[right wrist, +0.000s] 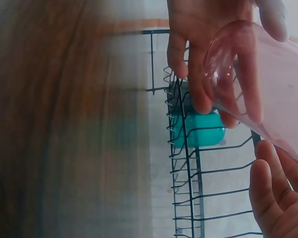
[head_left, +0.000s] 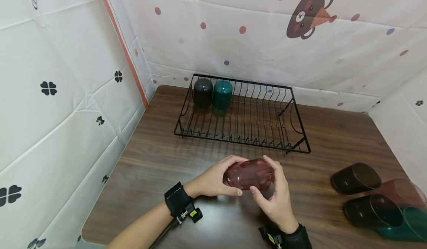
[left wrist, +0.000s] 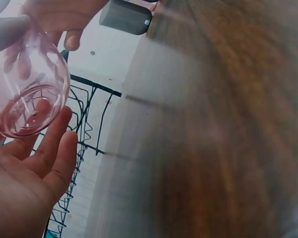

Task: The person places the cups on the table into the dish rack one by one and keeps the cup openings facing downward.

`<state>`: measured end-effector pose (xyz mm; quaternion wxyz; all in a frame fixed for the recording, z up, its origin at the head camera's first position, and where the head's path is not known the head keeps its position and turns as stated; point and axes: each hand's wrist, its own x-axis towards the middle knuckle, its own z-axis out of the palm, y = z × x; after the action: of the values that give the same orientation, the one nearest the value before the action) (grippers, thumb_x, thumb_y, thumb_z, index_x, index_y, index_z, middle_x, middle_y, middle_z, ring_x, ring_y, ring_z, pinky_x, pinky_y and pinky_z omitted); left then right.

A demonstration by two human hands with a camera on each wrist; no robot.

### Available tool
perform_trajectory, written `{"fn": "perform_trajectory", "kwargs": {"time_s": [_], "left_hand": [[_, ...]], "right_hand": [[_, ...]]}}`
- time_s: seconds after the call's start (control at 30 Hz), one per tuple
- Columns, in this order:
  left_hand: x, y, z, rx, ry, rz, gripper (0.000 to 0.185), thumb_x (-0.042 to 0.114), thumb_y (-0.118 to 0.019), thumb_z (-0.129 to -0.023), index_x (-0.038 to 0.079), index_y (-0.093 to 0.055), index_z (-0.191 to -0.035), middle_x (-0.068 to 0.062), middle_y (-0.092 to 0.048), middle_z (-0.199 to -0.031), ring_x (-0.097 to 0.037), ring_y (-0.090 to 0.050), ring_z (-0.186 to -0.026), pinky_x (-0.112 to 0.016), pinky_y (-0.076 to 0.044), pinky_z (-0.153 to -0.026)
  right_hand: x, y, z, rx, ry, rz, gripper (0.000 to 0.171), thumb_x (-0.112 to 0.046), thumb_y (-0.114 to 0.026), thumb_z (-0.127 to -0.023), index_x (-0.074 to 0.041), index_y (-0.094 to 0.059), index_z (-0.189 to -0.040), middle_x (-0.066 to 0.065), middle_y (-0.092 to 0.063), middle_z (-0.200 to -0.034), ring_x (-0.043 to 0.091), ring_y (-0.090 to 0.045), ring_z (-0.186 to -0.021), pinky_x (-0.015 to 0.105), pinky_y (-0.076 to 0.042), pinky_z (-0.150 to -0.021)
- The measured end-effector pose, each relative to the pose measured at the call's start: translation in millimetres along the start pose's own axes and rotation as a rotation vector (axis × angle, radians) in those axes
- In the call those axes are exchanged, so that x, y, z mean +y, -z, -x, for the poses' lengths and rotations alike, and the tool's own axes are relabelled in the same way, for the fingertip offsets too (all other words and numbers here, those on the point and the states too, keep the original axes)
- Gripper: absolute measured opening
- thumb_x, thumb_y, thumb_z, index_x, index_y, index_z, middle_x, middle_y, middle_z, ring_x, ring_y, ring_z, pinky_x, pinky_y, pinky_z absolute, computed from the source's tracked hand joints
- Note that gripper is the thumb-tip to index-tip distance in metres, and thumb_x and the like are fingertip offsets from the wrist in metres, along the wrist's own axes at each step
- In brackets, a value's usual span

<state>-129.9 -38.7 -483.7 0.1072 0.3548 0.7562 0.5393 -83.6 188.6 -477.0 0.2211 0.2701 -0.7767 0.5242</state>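
Both hands hold one red cup (head_left: 248, 173) over the table (head_left: 160, 160), close to the person. You can see through the cup. It lies on its side, with its round closed end pointing left. The left hand (head_left: 210, 180) curls its fingers around that end. The right hand (head_left: 275, 195) curls around the other end, with its thumb under the cup.

Behind the cup stands a black wire rack (head_left: 241, 113). A dark cup (head_left: 202, 92) and a green cup (head_left: 222, 94) stand upside down in its back left corner, side by side. The rest of the rack is bare wire.

Far to the right, more cups (head_left: 373, 195) lie on their sides near the table's edge, well apart from the hands.

Cloth walls (head_left: 60, 93) close in the table at the left, back and right. There is bare table between the hands and the rack, and to the left too.
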Motion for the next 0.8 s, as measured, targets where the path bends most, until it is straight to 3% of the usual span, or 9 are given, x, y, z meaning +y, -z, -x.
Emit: {"fn": "perform_trajectory", "kwargs": {"time_s": [0.23,0.53,0.8], "left_hand": [[4.1,3.9,1.3,0.017,0.004,0.057,0.082,0.023,-0.086,-0.081,0.031,-0.043,-0.150,0.009,-0.051,-0.144,-0.011,-0.055,-0.125,-0.029,-0.053,-0.098],[4.1,10.7,0.8,0.043,-0.025,0.160,0.079,0.019,-0.084,-0.083,0.031,-0.042,-0.149,0.003,-0.052,-0.145,-0.015,-0.058,-0.123,-0.032,-0.057,-0.095],[1.0,15.9,1.3,0.096,-0.072,0.239,0.080,0.012,-0.082,-0.082,0.018,-0.041,-0.150,-0.007,-0.052,-0.143,-0.022,-0.057,-0.124,-0.039,-0.056,-0.096]], "right_hand": [[-0.1,-1.2,0.9,-0.007,-0.032,-0.040,0.079,0.001,-0.069,-0.078,0.004,-0.039,-0.151,0.018,-0.055,-0.130,0.017,-0.058,-0.104,0.019,-0.050,-0.081],[0.3,-0.9,-0.9,-0.008,-0.060,-0.058,0.079,0.002,-0.068,-0.078,0.002,-0.038,-0.151,0.018,-0.056,-0.130,0.017,-0.059,-0.105,0.020,-0.050,-0.082],[2.3,-3.4,1.5,-0.039,-0.085,-0.059,0.081,-0.002,-0.069,-0.080,-0.001,-0.035,-0.153,0.011,-0.057,-0.128,0.012,-0.061,-0.106,0.020,-0.054,-0.081]]}}
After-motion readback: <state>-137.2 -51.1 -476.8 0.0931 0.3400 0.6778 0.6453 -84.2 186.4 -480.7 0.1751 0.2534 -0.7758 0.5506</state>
